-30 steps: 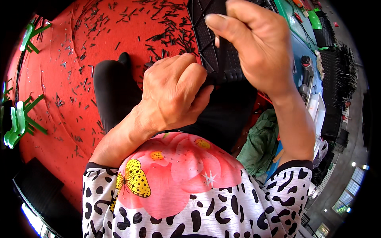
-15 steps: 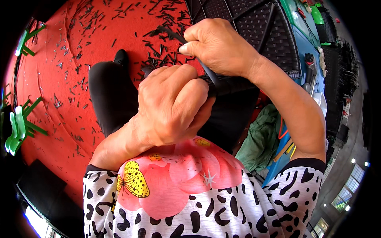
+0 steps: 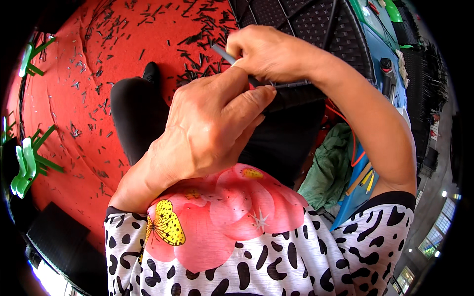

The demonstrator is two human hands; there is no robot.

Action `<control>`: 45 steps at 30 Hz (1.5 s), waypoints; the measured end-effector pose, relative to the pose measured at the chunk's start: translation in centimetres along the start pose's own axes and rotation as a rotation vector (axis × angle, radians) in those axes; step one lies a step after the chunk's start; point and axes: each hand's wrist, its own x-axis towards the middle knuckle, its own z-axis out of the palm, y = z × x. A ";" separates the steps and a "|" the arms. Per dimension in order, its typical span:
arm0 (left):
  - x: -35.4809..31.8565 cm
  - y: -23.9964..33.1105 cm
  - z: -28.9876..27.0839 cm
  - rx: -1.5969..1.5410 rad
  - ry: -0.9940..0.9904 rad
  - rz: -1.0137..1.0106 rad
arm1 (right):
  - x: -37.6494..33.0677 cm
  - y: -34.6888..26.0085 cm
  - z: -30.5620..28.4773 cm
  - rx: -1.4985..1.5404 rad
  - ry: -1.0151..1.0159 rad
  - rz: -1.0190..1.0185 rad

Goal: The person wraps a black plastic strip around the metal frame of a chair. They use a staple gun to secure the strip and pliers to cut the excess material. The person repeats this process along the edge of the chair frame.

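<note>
A dark woven wicker piece (image 3: 348, 37) lies across my lap, its near rail (image 3: 300, 95) wrapped in black strip. My left hand (image 3: 207, 118) is closed at the end of that rail, thumb and forefinger pressed near it; its other fingers are mostly hidden beneath. Just beyond it, my right hand (image 3: 276, 54) is curled in a pinch on a flat dark plastic strip (image 3: 223, 54), whose free end sticks out to the left. Both hands nearly touch, and they hide most of the strip between them.
Many short black offcuts (image 3: 197, 64) are scattered over the red floor covering (image 3: 133, 29). Green plastic clamps (image 3: 27, 167) stand at the left. To my right are a green cloth (image 3: 326, 167), an orange cord (image 3: 356, 157), a dark-handled tool (image 3: 387, 74) and yellow-handled tools (image 3: 367, 179).
My right hand has turned and come down against my left hand, so the strip stretched between them is now mostly covered. My left thumb and forefinger have reached further right along the rail.
</note>
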 end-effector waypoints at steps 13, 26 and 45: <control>0.2 0.2 -0.1 -0.007 0.013 0.017 | -1.7 2.2 -0.6 -0.127 0.134 -0.481; 0.1 0.0 -0.1 0.040 0.004 0.040 | -1.9 0.8 -1.0 0.596 -0.023 0.021; 0.0 -0.2 0.0 0.030 0.019 0.069 | -1.5 1.9 0.2 0.393 -0.184 -0.187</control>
